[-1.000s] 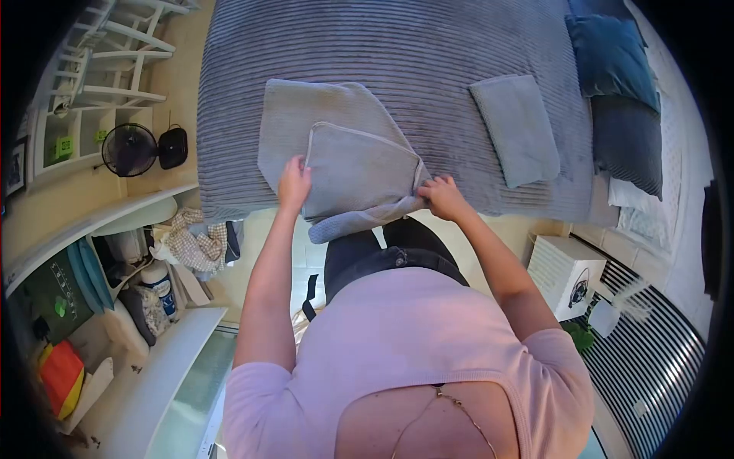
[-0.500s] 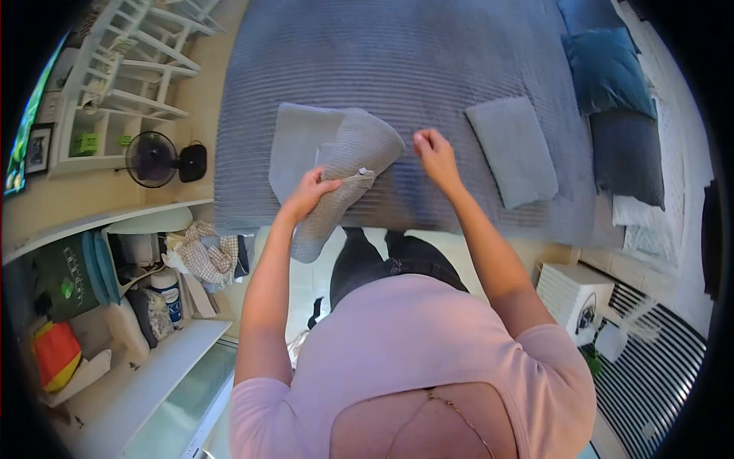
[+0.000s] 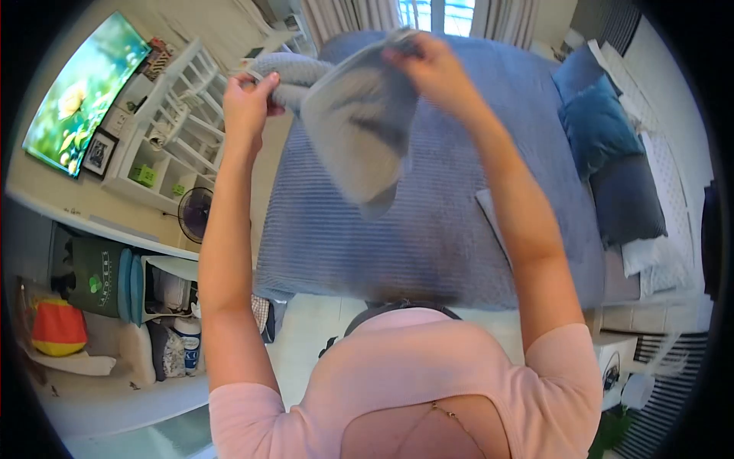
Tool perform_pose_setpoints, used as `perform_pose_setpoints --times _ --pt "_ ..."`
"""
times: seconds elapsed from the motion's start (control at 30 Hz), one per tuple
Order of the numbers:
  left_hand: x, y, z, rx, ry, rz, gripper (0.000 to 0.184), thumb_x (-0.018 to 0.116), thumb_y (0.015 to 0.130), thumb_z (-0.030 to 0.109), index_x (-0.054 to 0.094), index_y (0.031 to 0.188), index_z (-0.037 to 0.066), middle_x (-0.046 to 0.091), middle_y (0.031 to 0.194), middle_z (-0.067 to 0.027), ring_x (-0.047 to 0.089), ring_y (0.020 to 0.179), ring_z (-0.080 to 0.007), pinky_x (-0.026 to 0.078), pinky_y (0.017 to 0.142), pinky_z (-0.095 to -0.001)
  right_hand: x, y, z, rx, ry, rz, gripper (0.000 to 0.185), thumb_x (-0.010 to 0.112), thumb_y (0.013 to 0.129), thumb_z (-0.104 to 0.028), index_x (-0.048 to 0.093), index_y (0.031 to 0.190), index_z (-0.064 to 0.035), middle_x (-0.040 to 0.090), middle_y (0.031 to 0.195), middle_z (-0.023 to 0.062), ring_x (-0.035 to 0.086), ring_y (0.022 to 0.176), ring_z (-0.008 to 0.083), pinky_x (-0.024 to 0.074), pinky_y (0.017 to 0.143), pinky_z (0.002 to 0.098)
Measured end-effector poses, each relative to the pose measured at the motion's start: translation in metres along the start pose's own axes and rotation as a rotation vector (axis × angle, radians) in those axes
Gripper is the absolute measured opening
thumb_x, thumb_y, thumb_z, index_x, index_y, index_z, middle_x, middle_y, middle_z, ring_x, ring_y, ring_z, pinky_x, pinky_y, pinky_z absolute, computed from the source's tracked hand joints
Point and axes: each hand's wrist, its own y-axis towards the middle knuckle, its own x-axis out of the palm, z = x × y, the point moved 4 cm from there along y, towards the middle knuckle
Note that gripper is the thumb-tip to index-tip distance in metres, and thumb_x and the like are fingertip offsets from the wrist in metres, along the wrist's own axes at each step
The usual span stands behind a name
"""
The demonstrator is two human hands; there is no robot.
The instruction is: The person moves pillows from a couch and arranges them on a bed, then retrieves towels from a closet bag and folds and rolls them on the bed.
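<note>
Both hands are raised out ahead of the body, closed on one piece of fabric: the left hand (image 3: 248, 103) pinches a bunched part of it between thumb and fingers, and the right hand (image 3: 432, 65) grips its upper edge, though I can't make out every fingertip there. Beneath them spreads the bed (image 3: 451, 245), its ribbed grey cover filling the middle of the room. Off to the left, a lit screen (image 3: 88, 92) stands against the wall, well apart from the work. From where I stand, the grey cloth (image 3: 355, 126) hangs in the air between the two hands, over the bed. Its longer run slants down from the right hand, tapering to a blurred tip that lies nearer that hand than the left; whether the tip touches the bed I can't tell. On the bed's far right sits a teal pillow (image 3: 600, 141). Smallest of all, a pale sliver of fabric (image 3: 486, 208) shows on the bed just beside the right forearm, which hides the rest.
</note>
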Motion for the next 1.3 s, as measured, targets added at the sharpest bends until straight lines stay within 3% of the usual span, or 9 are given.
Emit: perform_pose_setpoints --times 0.07,0.23,0.53,0.73,0.8,0.9,1.0,1.17,1.3 --pt "-0.011 0.016 0.027 0.122 -0.087 0.095 0.034 0.064 0.08 0.011 0.052 0.109 -0.001 0.061 0.085 -0.0102 0.06 0.059 -0.0167 0.05 0.05 -0.0266 -0.036 0.023 -0.048 0.091 -0.139 0.089 0.027 0.061 0.087 -0.021 0.061 0.107 -0.0038 0.061 0.105 0.004 0.055 0.096 0.0119 0.043 0.084 0.0256" --pt "-0.027 0.035 0.071 0.309 0.05 0.019 0.034 0.057 0.083 0.016 0.057 0.112 -0.002 0.063 0.089 -0.011 0.064 0.069 -0.0183 0.052 0.061 -0.0267 -0.102 0.065 -0.132 -0.399 -0.214 0.288 0.021 0.058 0.085 -0.015 0.06 0.1 0.0003 0.064 0.084 0.0071 0.057 0.076 0.0147 0.045 0.069 0.0286" --pt "-0.061 0.052 0.043 0.476 1.066 0.159 0.037 0.062 0.077 0.037 0.065 0.099 0.007 0.064 0.081 -0.0206 0.061 0.079 -0.0375 0.047 0.069 -0.0412 -0.175 0.046 -0.177 -0.457 -0.544 0.692 0.02 0.06 0.086 -0.017 0.062 0.097 -0.0001 0.065 0.082 0.0067 0.057 0.074 0.0123 0.0446 0.07 0.0268" --pt "-0.057 0.071 -0.063 0.392 0.855 0.198 0.053 0.06 0.08 0.041 0.053 0.117 0.003 0.064 0.088 -0.0216 0.061 0.08 -0.039 0.047 0.073 -0.0421 -0.145 0.03 -0.16 -0.074 -0.417 0.659 0.027 0.059 0.087 -0.022 0.062 0.103 -0.0012 0.065 0.092 0.0081 0.058 0.084 0.0152 0.0452 0.076 0.0294" --pt "-0.005 0.031 -0.062 0.242 0.485 -0.046 0.064 0.059 0.082 0.049 0.047 0.124 0.003 0.064 0.091 -0.0163 0.063 0.083 -0.0253 0.048 0.075 -0.0346 -0.109 0.03 -0.153 0.158 -0.537 0.635 0.03 0.057 0.089 -0.024 0.06 0.108 -0.0011 0.064 0.099 0.0127 0.058 0.091 0.0198 0.0446 0.082 0.0333" --pt "0.09 -0.06 -0.033 0.341 -0.018 -0.409 0.05 0.062 0.084 0.036 0.049 0.12 0.003 0.061 0.095 -0.0114 0.06 0.081 -0.0181 0.047 0.073 -0.0287 -0.056 0.045 -0.125 -0.094 -0.438 0.225 0.031 0.052 0.091 -0.022 0.056 0.115 -0.0022 0.062 0.104 0.0158 0.057 0.098 0.0238 0.0416 0.089 0.0343" --pt "0.135 -0.087 -0.052 0.275 0.179 -0.358 0.037 0.063 0.081 0.023 0.056 0.11 0.002 0.062 0.091 -0.011 0.06 0.08 -0.0189 0.047 0.073 -0.0319 -0.025 0.035 -0.156 -0.054 -0.313 0.032 0.028 0.051 0.091 -0.02 0.059 0.109 0.0002 0.063 0.1 0.0141 0.057 0.094 0.0235 0.0432 0.086 0.0345" --pt "0.146 -0.069 -0.149 -0.21 -0.292 -0.469 0.025 0.057 0.084 0.018 0.058 0.099 -0.002 0.062 0.085 -0.0078 0.056 0.077 -0.0135 0.044 0.069 -0.0286 -0.077 0.046 -0.166 -0.139 -0.534 0.225 0.029 0.053 0.091 -0.024 0.059 0.108 -0.0009 0.062 0.099 0.0132 0.057 0.088 0.0206 0.0456 0.081 0.0355" --pt "0.085 -0.061 -0.115 0.017 -0.154 -0.462 0.019 0.057 0.084 0.017 0.06 0.094 0.001 0.061 0.082 -0.0043 0.053 0.074 -0.0107 0.043 0.066 -0.0266 -0.129 0.0 -0.195 -0.168 -0.645 0.406 0.025 0.055 0.088 -0.019 0.061 0.101 0.0006 0.064 0.092 0.0146 0.061 0.081 0.02 0.0496 0.071 0.0348"
